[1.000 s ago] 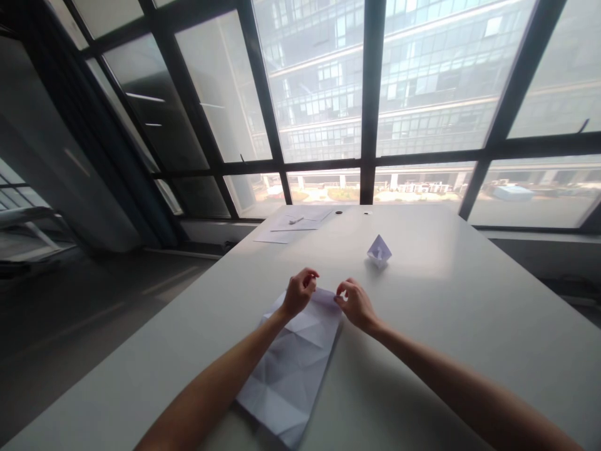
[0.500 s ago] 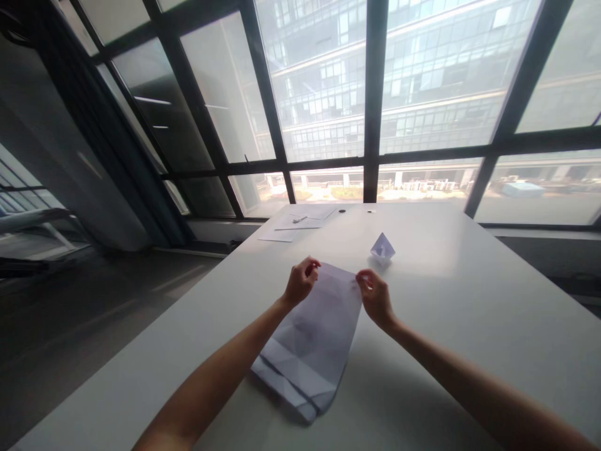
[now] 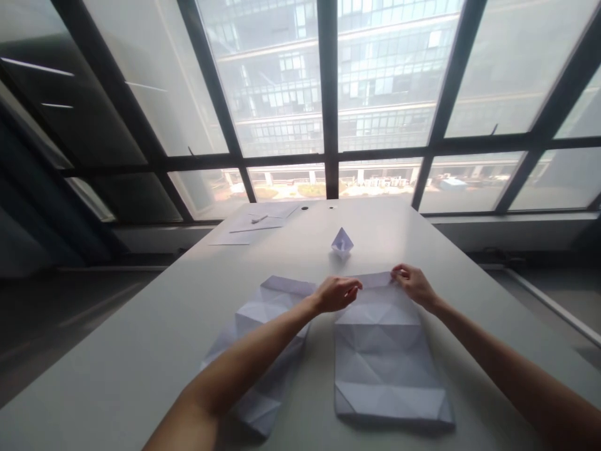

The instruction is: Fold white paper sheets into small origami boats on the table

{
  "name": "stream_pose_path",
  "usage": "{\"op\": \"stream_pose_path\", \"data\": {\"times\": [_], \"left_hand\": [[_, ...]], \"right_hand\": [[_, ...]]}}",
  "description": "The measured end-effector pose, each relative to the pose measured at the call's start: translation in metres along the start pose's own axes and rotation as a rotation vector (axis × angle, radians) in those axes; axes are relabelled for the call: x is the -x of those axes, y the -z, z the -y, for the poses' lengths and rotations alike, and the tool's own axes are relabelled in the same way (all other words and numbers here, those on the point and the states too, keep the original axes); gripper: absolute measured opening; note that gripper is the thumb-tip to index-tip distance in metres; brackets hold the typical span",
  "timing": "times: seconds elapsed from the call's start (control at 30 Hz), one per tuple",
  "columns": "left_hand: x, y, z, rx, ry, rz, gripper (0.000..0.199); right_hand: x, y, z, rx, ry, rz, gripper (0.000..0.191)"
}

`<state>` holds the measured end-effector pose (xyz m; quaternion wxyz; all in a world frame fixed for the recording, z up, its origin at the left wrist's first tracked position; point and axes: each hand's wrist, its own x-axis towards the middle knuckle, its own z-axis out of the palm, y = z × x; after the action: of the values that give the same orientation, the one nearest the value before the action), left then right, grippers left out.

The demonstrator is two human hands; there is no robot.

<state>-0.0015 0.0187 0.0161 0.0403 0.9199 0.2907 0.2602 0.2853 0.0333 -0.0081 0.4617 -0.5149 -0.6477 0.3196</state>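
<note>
Now | I judge the step as placing the sheet (image 3: 387, 354), lower centre-right | right hand (image 3: 417, 288) pinches its corner; left hand (image 3: 335, 294) curled, hold unclear | next calls for level corners

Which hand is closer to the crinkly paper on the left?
Left. The left hand is just right of the left creased paper, near its far end; the right hand is farther right, at a corner of the other creased paper.
</note>
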Motion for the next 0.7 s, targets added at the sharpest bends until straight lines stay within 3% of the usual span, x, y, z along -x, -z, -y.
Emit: {"op": "stream_pose_path", "data": {"times": [0.1, 0.23, 0.53, 0.6, 0.7], "left_hand": [[-0.01, -0.023, -0.005, 0.02, -0.011, 0.015, 0.022], [-0.007, -0.032, -0.002, -0.016, 0.181, -0.025, 0.023], [0.033, 0.004, 0.013, -0.111, 0.556, -0.103, 0.018], [0.034, 0.01, 0.008, -0.106, 0.513, -0.115, 0.017], [0.028, 0.009, -0.003, -0.028, 0.297, -0.097, 0.021]], "right_hand": [[0.002, 0.013, -0.015, 0.031, -0.011, -0.064, 0.03], [0.003, 0.011, -0.022, 0.076, -0.012, -0.127, 0.029], [0.008, -0.01, -0.019, 0.164, 0.067, -0.205, 0.042], [0.008, -0.012, -0.021, 0.163, 0.074, -0.21, 0.041], [0.009, -0.015, -0.021, 0.146, 0.106, -0.192, 0.041]]}}
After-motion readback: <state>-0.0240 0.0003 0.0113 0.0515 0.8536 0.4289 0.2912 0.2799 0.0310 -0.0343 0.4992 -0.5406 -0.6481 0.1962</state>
